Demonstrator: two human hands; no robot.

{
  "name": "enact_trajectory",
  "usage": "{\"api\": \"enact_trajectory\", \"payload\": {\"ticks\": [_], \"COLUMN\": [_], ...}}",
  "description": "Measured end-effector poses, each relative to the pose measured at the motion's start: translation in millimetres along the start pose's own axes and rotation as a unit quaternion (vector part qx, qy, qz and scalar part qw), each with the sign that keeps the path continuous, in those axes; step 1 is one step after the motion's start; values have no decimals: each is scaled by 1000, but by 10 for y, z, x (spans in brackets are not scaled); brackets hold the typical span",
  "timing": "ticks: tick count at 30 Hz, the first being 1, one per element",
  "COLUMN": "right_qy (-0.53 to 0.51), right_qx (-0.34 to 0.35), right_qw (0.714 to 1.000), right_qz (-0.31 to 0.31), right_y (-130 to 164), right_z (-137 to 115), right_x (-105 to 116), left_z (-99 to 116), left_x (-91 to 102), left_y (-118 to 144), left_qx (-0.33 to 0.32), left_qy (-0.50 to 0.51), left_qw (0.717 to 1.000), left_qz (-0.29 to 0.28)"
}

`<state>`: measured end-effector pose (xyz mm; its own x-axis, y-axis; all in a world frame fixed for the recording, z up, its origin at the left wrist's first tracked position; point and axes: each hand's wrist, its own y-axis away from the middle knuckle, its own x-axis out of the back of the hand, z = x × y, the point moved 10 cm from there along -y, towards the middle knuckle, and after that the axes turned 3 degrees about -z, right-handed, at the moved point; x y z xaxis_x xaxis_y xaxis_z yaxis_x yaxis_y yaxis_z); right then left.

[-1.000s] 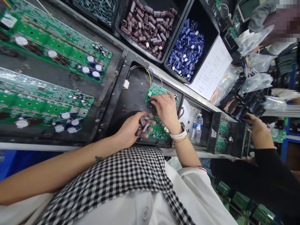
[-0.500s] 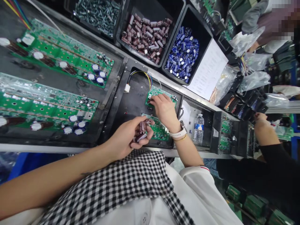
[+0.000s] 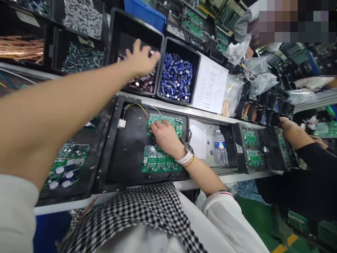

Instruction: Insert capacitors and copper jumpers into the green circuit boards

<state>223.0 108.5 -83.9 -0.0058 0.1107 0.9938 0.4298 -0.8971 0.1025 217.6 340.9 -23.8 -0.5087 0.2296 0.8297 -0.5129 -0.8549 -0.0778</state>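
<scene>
My left hand reaches over the black bin of brown cylindrical capacitors, its fingers spread apart. A small pale spot shows near its thumb, too blurred to name. Lower down, my right hand, with a watch on the wrist, rests at the upper green circuit board. Its fingertips are drawn together at the board's left end, and what they hold is hidden. Just below lies a second green circuit board in the same black tray.
Blue capacitors fill the neighbouring bin. Screws and copper strips occupy bins at left. A printed sheet, a water bottle and a white connector lie around. A co-worker's arm is at right.
My left hand has gone from beside the boards, where it held brown capacitors, up over their bin and has spread its fingers. My right hand stays at the upper board. The view has shifted.
</scene>
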Motion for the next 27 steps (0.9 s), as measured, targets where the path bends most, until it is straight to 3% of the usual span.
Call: {"api": "enact_trajectory", "payload": {"ticks": [2,5,7,13,18,21,23,25,27], "right_qy": [0,2,10,49,24,-23,-33,-26,-4], "right_qx": [0,18,27,83,89,45,-62,-203,-253], "right_qw": [1000,1000,1000,995,996,998,993,966,954], "right_qz": [-1,-8,-10,1,4,34,97,156,161], "right_y": [0,2,3,32,26,-4,-20,17,-33], "right_z": [-4,-28,-33,-202,-254,194,840,1563,1997], "right_x": [-7,-7,18,100,37,134,306,439,427], "left_z": [169,502,590,673,672,644,639,659,693], "left_x": [-302,-849,-1086,-1234,-1224,-1213,-1189,-1178,-1195], "left_y": [36,111,58,-361,-440,-382,-349,-333,-326], "left_qx": [-22,-98,-99,-83,-70,-69,-76,-89,-105], "left_qy": [-24,-56,-55,-6,72,125,128,89,25], "left_qw": [999,993,993,996,995,990,989,992,993], "left_qz": [14,-28,-45,-36,-23,-18,-15,-24,-47]}}
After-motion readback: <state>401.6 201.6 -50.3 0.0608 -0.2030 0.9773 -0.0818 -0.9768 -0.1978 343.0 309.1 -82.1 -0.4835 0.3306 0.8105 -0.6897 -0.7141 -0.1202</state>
